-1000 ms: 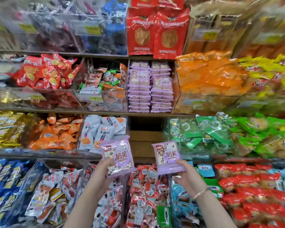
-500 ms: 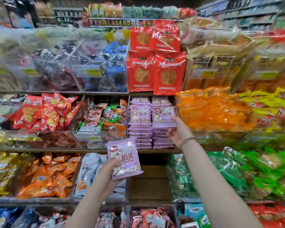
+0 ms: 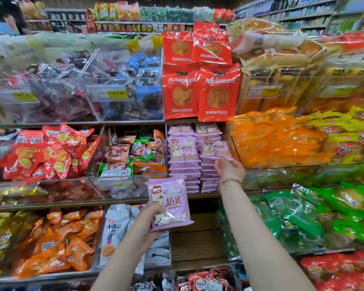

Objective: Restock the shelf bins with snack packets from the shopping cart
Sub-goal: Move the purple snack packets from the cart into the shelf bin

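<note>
**Stacking purple packets flat**

Pinched at near edge by right hand [image 3: 229, 169], top packet [image 3: 215, 148] laid flat on right stack [image 3: 207, 175], matching tidy piles. Gripped in left hand [image 3: 153, 215], spare packet [image 3: 169, 202] face-up just below shelf [image 3: 76, 203] front edge, probably waiting next.

Lilac packet [image 3: 170, 203] with white panel and red lettering; red bags [image 3: 200, 89] bear orange discs.

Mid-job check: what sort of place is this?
Likely a supermarket snack aisle: clear shelf bins full of snack packets, yellow price tags on their fronts, more stocked shelving behind. The left hand and right hand each hold a purple packet.
</note>
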